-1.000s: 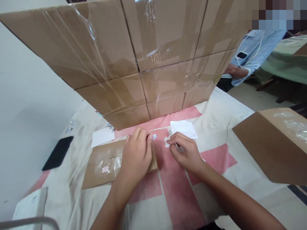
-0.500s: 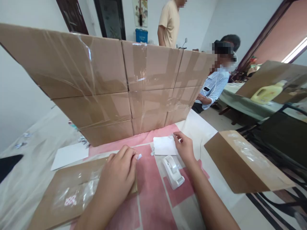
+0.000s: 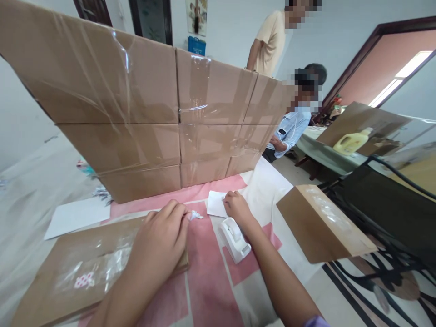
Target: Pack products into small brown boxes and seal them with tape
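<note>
My left hand point(image 3: 157, 245) rests on the right end of a flat brown cardboard parcel point(image 3: 78, 268) wrapped in clear tape, fingers curled, with a small crumpled bit of white tape point(image 3: 195, 215) at the fingertips. My right hand point(image 3: 236, 209) reaches forward with its fingers bent onto a white sheet of paper point(image 3: 215, 204) on the pink and white cloth. A white tape dispenser point(image 3: 234, 240) lies just behind that hand, beside my forearm.
A wall of stacked, taped cardboard boxes point(image 3: 143, 113) stands just beyond the hands. Another white sheet point(image 3: 76, 215) lies at the left. A brown box point(image 3: 323, 225) sits at the right. A seated person point(image 3: 289, 131) and a standing person point(image 3: 269, 41) are behind the boxes.
My right hand put down the tape dispenser and moved forward onto the white sheet. The view tilted up and to the right. My left hand stayed on the parcel's end.
</note>
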Demonstrator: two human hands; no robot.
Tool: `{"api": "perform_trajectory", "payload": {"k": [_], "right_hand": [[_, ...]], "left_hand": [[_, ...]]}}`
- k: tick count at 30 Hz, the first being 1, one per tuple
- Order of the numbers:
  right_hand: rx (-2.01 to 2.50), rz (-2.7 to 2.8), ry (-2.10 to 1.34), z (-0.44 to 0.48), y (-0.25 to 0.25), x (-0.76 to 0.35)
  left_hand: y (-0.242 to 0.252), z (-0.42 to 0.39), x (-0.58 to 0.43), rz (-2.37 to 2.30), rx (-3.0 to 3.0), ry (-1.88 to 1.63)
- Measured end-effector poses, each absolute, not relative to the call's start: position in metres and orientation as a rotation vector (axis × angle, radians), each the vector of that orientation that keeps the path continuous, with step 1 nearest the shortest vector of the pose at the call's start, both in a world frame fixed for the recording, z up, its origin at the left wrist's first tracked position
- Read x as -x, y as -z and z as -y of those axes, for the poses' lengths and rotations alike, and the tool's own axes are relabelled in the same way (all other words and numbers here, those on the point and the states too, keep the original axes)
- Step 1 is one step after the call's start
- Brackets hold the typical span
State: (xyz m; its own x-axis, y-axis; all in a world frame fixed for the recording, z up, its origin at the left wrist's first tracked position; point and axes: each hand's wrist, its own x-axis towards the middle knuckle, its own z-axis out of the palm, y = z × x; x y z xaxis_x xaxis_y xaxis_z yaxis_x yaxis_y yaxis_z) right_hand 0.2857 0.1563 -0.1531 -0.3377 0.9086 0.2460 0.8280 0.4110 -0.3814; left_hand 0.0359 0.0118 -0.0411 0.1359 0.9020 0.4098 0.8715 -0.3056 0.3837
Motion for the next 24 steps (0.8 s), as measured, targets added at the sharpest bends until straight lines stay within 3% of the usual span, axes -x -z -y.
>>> {"api": "perform_trajectory", "payload": {"k": [8, 15, 21, 24], "right_hand": [[1.48, 1.971, -0.348, -0.155, 0.154, -0.292], [1.175, 1.758, -0.379, -0.122, 0.097, -0.287], [0.709, 1.792, -0.854, -0.066, 0.073, -0.24], [0.698, 1.747, -1.009, -0.049, 0.075, -0.222]], "left_hand": [[0.04, -0.012, -0.036, -1.834, -2.338, -0.873], [0.036, -0.011, -0.037, -1.795, -2.314, -0.869], [0.028, -0.009, -0.038, -1.718, -2.215, -0.822], [0.026, -0.008, -0.039, -1.696, -2.191, -0.819]]}}
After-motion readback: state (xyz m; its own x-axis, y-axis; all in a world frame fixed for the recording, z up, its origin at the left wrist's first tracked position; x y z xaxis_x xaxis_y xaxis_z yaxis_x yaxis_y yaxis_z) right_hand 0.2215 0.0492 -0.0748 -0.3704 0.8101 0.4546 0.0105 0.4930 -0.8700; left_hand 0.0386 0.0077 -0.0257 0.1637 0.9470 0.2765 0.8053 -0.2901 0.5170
